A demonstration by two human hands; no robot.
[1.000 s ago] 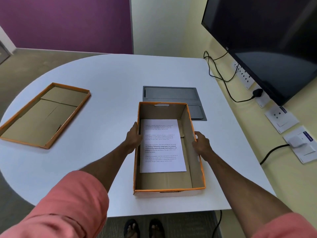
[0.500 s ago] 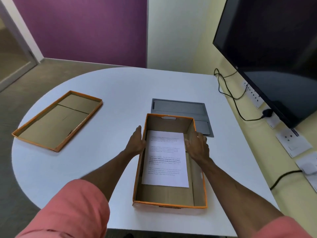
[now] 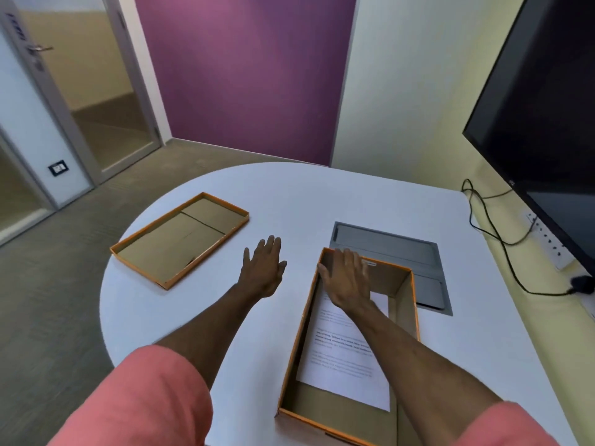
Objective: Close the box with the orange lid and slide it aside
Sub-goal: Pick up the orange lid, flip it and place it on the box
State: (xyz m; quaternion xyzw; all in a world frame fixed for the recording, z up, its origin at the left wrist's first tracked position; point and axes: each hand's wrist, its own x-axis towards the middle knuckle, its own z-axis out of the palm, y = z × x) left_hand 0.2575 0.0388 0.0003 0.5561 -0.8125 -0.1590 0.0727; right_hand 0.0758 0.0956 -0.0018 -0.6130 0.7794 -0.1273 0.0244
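An open cardboard box with orange edges stands on the white table in front of me, a printed sheet of paper lying flat inside. Its orange lid lies upside down on the table's left side, well apart from the box. My left hand hovers open over the bare table between lid and box, fingers pointing toward the lid. Over the box's far left corner my right hand is spread open, holding nothing.
A grey cable hatch is set in the table just behind the box. A large dark screen hangs on the right wall, with black cables and wall sockets below it. The round table edge curves past the lid.
Both hands have left the box's sides. The left hand moved left toward the lid, and the right hand crossed over the box to its far left corner. The view has tilted up.
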